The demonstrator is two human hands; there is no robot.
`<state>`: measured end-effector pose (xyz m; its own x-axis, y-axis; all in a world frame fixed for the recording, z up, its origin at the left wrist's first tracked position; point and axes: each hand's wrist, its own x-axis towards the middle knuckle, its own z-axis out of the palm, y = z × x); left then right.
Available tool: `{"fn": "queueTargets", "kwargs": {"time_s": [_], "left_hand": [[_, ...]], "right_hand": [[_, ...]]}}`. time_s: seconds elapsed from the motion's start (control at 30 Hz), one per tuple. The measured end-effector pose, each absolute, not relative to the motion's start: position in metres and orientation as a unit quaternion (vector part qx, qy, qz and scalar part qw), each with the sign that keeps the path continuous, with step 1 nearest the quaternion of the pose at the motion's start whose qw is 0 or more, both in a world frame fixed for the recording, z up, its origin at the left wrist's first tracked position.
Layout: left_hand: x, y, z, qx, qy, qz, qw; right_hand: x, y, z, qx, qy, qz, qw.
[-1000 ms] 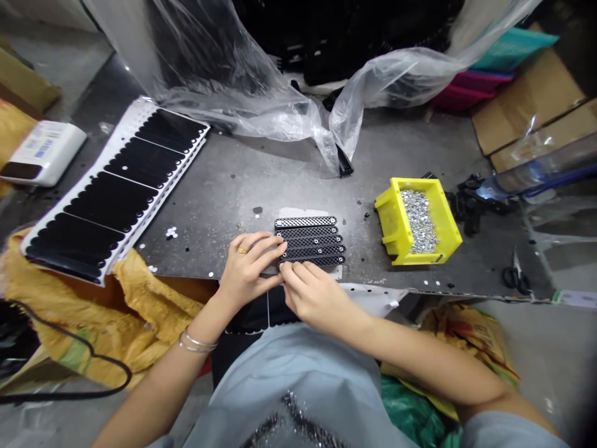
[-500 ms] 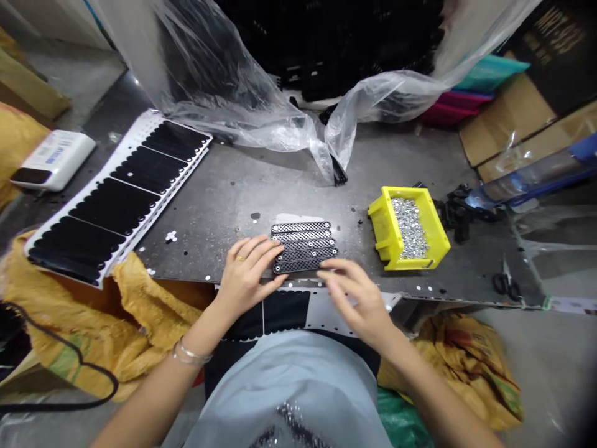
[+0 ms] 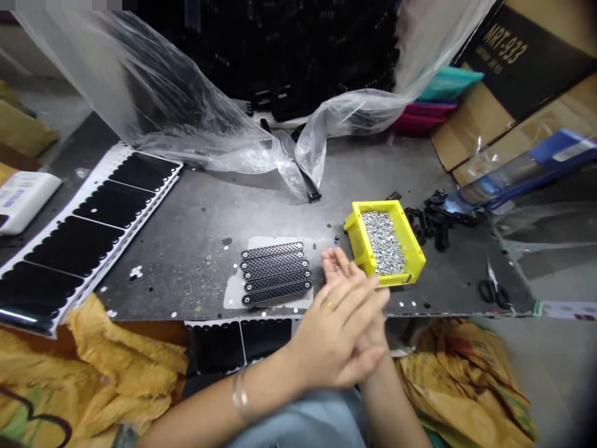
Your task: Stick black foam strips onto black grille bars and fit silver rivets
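So both hands are together right now, the left hand [image 3: 333,333] lying across the right hand [image 3: 342,267], fingers out flat, a bit blurry, and I can't see anything held in them. They're over the front edge of the metal table [image 3: 186,249], just beside the yellow bin [image 3: 354,239], which is full of little silver studs [image 3: 383,242]. The left wrist has thin bangles [image 3: 240,395] on it, and there's a gold ring [image 3: 329,305] on one finger.

Five black mesh strips [image 3: 276,274] sit side by side on a pale sheet [image 3: 236,292], left of the hands and not touching them. Further left there's a long stack of black scalloped sheets [image 3: 74,242] on white backing. More black panels [image 3: 242,342] are just below the table edge.

Around that you've got a clear plastic bag [image 3: 224,143] at the back, a pile of black parts [image 3: 436,218], scissors [image 3: 492,292] on the right, and yellow woven sacks [image 3: 125,354] down front
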<state>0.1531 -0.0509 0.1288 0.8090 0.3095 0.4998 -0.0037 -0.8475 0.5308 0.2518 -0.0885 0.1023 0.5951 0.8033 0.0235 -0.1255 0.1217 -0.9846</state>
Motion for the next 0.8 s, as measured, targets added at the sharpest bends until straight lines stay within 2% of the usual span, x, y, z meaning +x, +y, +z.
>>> {"fn": "queueTargets", "kwargs": {"time_s": [0.07, 0.13, 0.23, 0.3, 0.43, 0.53, 0.7, 0.8], "left_hand": [[0.121, -0.050, 0.132, 0.890, 0.059, 0.330, 0.310], [0.086, -0.047, 0.126, 0.877, 0.108, 0.319, 0.341], [0.046, -0.041, 0.106, 0.881, 0.207, 0.270, 0.329], [0.032, -0.041, 0.094, 0.888, 0.234, 0.243, 0.314], [0.029, -0.046, 0.084, 0.894, 0.241, 0.224, 0.304], [0.033, -0.047, 0.090, 0.894, 0.253, 0.222, 0.296], [0.048, -0.045, 0.114, 0.866, 0.278, 0.219, 0.353], [0.060, -0.045, 0.120, 0.846, 0.284, 0.243, 0.381]], "right_hand": [[0.283, -0.089, 0.127, -0.561, -0.267, 0.277, 0.733], [0.316, -0.089, 0.146, -0.597, -0.289, 0.107, 0.740], [0.339, -0.101, 0.155, -0.726, -0.443, -0.025, 0.525], [0.326, -0.115, 0.147, -0.733, -0.554, -0.026, 0.395], [0.272, -0.143, 0.121, -0.649, -0.693, 0.156, 0.271], [0.255, -0.154, 0.116, -0.627, -0.691, 0.199, 0.298], [0.256, -0.151, 0.126, -0.623, -0.686, 0.127, 0.354], [0.246, -0.148, 0.121, -0.595, -0.688, 0.130, 0.395]]}}
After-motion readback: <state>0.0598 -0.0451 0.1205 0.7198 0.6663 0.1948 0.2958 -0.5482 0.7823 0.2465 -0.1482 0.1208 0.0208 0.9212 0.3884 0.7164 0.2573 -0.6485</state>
